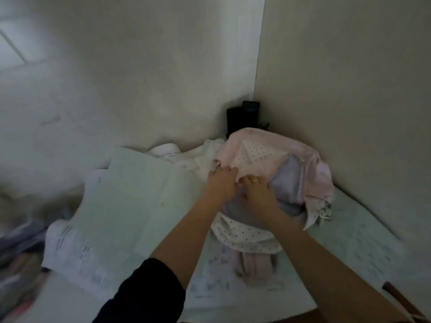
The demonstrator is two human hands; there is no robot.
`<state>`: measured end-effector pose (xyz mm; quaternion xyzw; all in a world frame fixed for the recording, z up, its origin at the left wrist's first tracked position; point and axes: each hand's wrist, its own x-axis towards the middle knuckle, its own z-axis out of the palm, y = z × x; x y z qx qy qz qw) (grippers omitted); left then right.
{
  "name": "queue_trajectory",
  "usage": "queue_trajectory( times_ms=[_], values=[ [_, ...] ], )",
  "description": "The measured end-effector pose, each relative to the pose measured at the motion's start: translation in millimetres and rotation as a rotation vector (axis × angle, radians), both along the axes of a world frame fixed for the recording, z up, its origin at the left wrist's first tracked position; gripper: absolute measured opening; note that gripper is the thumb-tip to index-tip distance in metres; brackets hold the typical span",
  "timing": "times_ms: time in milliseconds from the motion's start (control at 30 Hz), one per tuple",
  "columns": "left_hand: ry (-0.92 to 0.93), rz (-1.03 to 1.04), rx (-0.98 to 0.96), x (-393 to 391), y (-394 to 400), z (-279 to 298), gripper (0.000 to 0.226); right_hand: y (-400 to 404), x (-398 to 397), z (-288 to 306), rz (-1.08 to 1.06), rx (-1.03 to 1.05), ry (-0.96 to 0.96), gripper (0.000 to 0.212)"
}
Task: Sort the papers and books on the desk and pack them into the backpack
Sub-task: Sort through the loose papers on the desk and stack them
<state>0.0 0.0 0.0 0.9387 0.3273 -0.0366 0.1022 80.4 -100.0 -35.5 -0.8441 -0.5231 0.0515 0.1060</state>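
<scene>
Single head view, looking forward and down, close over desk [363, 231] in wall corner.

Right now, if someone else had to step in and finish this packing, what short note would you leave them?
Left hand: fingers curled on the pink backpack at its opening.
Right hand: resting on the backpack's opening, beside the left; grip unclear.
Backpack: on the desk in the corner, unzipped, lilac lining showing.
Papers: large loose pile left of the backpack, more sheets under and right of it.
Done: backpack opened.
Left: sort the papers, pack them.
</scene>
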Motion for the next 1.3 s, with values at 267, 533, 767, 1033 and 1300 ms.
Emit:
queue_trajectory(
  times_ms=[267,533,767,1033,1300],
  values=[
    [-0.2,0.001,0.038,-9.3,-26.4,-88.3,0.068,-16.2,-13.6,-71.9,-0.059,0.072,-0.105,0.04],
    [-0.341,0.03,0.06,-5.6,-30.5,-131.6,0.078,-22.8,-16.4,-111.1,-0.041,0.322,-0.229,0.052],
    [-0.319,-0.129,0.228,-5.6,-18.4,-150.7,0.076,-21.1,-14.1,-118.7,-0.069,0.41,-0.288,0.048],
    [-0.379,-0.05,0.111,-14.2,-22.4,-151.9,0.082,-35.7,-16.5,-108.9,0.006,0.379,-0.135,0.035],
    [-0.763,0.096,-0.018,-28.9,-48.3,-140.4,0.048,-48.6,-35.8,-99.5,0.091,0.571,0.01,0.006]
  ],
)
